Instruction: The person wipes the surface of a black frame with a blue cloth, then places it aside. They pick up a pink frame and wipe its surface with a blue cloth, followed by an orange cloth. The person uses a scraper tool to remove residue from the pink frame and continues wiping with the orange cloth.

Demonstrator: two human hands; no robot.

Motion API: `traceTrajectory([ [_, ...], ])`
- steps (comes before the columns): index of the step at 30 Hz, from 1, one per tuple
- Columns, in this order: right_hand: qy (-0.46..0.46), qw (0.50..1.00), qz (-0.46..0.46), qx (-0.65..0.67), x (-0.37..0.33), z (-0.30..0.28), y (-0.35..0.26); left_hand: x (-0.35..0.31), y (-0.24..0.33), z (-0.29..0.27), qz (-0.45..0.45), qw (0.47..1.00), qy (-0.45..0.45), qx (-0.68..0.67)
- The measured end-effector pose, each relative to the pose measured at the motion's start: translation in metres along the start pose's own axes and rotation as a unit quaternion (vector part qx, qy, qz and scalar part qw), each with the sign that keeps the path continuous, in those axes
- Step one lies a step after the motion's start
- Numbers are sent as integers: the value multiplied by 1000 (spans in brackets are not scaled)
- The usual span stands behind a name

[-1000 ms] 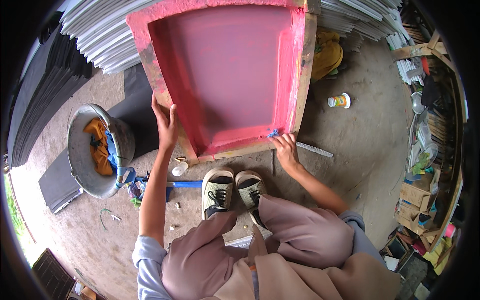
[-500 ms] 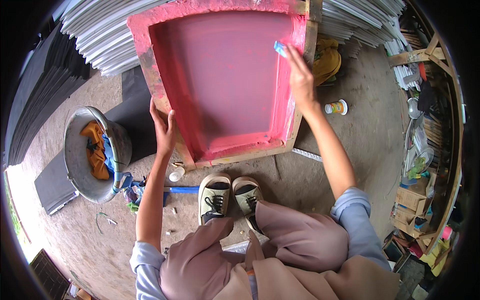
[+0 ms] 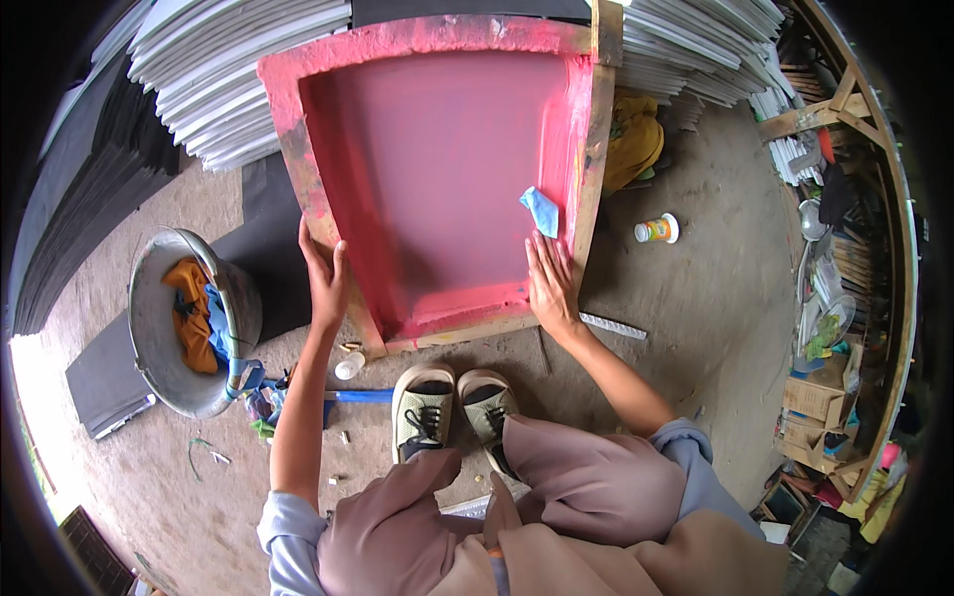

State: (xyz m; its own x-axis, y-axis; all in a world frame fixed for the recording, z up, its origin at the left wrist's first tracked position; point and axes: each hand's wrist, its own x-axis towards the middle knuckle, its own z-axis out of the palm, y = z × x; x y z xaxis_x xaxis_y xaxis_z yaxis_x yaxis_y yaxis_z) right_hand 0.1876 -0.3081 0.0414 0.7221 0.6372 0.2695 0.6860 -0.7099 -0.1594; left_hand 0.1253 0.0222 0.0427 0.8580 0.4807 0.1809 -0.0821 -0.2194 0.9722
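A large wooden screen-printing frame [image 3: 596, 149] with a pink-red mesh [image 3: 437, 169] stands tilted on the dirt floor in front of me. My left hand [image 3: 324, 281] grips the frame's left edge near the bottom corner. My right hand [image 3: 550, 281] lies flat on the mesh at the lower right, fingers spread. A small blue cloth [image 3: 541, 210] sits on the mesh just above my right fingertips, apart from them.
A metal bucket [image 3: 149, 328] holding orange and blue rags stands at left. Stacks of white sheets [image 3: 219, 79] lie behind the frame. A small yellow bottle [image 3: 657, 229] and a metal ruler [image 3: 613, 326] lie at right; my shoes [image 3: 452, 407] rest below the frame.
My right hand came down from the frame's upper right to the lower right of the mesh and let go of the blue cloth. The left hand kept its hold.
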Motion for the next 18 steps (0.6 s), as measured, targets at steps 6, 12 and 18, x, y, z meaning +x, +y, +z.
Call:
traceTrajectory([
  [6, 20, 995, 61, 75, 37, 7, 1, -1, 3, 3, 1, 1000, -6, 3],
  [12, 102, 994, 27, 41, 76, 1, 8, -1, 3, 0, -2, 1000, -2, 5],
  [18, 153, 988, -6, 9, 84, -24, 6, -1, 1, 0, 0, 1000, 1, -11],
])
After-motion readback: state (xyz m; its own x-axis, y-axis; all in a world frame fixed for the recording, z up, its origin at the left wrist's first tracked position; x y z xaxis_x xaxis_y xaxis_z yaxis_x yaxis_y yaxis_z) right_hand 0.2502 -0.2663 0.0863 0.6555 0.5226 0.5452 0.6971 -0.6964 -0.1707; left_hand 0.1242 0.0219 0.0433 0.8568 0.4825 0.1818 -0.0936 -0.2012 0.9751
